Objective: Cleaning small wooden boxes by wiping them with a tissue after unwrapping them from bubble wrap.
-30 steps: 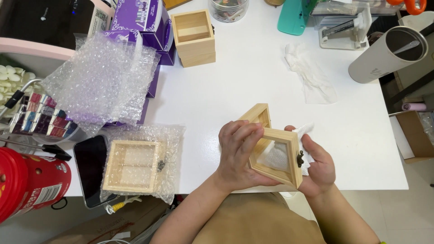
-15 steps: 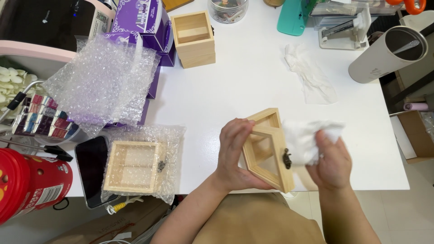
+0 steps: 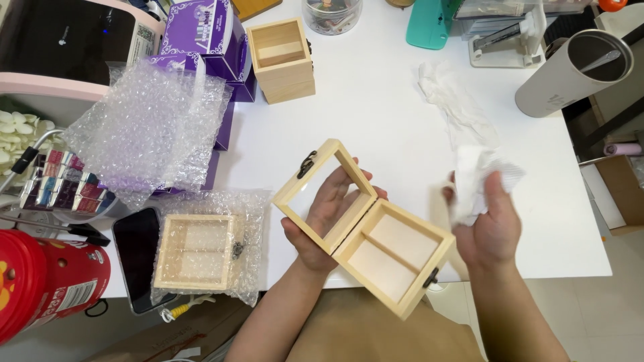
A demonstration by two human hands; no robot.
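Note:
A small wooden box (image 3: 392, 258) with a metal clasp lies open in front of me above the white table (image 3: 376, 127). Its glass-paned lid (image 3: 325, 194) is swung back to the left. My left hand (image 3: 322, 224) supports the box from beneath, its fingers showing through the glass of the lid. My right hand (image 3: 490, 224) is to the right of the box, apart from it, closed around a crumpled white tissue (image 3: 479, 177).
A second wooden box (image 3: 194, 251) rests on bubble wrap at the left, beside a dark phone (image 3: 134, 251). A tall wooden box (image 3: 282, 60), purple cartons (image 3: 204, 30), a large bubble wrap sheet (image 3: 147, 127), another tissue (image 3: 456, 107) and a white tumbler (image 3: 570, 74) sit farther back.
The box was held nearly shut and tilted; now it lies open with the lid swung left. My right hand has drawn the tissue away to the right.

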